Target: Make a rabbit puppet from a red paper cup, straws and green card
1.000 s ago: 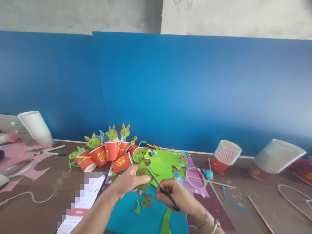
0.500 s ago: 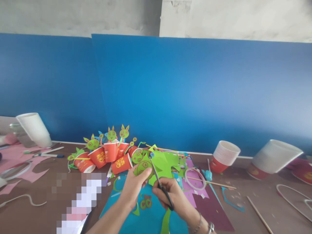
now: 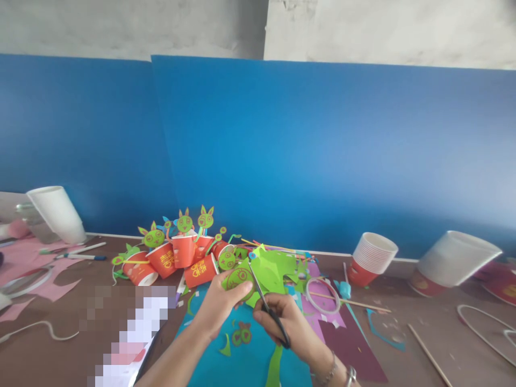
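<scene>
Between thumb and fingers, my left hand (image 3: pixel 226 301) pinches a green paper cutout (image 3: pixel 237 277) with a face drawn in dark red lines. My right hand (image 3: pixel 278 317) grips black-handled scissors (image 3: pixel 276 321), their blades lying along the right edge of that cutout. Just behind the blades are green paper scraps (image 3: pixel 276 269). Below the hands lies a blue sheet (image 3: pixel 217 360), with a small green cutout of two joined rounds (image 3: pixel 242 334) and a green sliver on it.
Red paper cups (image 3: pixel 183 251) with green animal faces cluster at the back left. A cup stack (image 3: pixel 371 258) and a bagged stack (image 3: pixel 455 263) stand on the right. A tape ring (image 3: pixel 322 295), a wooden stick (image 3: pixel 429 355) and pink paper (image 3: pixel 52 279) lie about.
The green cutout has turned slightly in my left hand, and the scissors have shifted a little downward. Green paper behind the blades looks slightly displaced.
</scene>
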The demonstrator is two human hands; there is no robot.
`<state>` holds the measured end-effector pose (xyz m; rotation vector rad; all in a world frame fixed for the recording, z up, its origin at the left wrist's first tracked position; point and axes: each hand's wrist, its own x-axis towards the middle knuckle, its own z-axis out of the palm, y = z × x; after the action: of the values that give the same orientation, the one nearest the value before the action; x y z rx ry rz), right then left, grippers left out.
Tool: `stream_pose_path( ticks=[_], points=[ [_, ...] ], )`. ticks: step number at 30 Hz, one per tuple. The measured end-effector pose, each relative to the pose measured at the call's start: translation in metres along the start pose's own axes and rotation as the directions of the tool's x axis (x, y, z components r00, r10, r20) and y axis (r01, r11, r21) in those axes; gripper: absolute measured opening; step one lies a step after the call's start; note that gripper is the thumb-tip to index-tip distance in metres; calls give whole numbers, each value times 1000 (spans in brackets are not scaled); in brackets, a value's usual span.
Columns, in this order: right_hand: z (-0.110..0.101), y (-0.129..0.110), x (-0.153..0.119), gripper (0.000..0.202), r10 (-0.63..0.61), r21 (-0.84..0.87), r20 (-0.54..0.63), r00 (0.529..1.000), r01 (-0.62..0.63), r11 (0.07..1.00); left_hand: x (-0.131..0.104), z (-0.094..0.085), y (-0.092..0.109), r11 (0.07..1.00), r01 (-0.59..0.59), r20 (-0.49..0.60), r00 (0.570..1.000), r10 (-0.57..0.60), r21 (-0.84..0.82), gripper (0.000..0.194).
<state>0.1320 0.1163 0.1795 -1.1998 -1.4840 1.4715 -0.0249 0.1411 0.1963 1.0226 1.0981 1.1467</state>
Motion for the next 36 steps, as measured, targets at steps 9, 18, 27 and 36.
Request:
stream_pose_path(
  ticks=[9,18,27,36],
  points=[
    [-3,-3,-1,31,12,-56,20,1000,-10,998,2,-7,5,999,39,-1,999,-39,7,43],
    [-2,1,1,29,7,-45,-5,1000,-8,999,-1,-2,4,999,9,94,996,-4,-49,32],
    [2,5,4,28,-6,-43,-25,1000,5,999,0,2,-7,999,-40,67,997,42,-28,31],
    [0,8,4,30,-12,-49,-8,1000,12,999,0,0,-3,999,-42,87,995,42,-5,30]
  ],
)
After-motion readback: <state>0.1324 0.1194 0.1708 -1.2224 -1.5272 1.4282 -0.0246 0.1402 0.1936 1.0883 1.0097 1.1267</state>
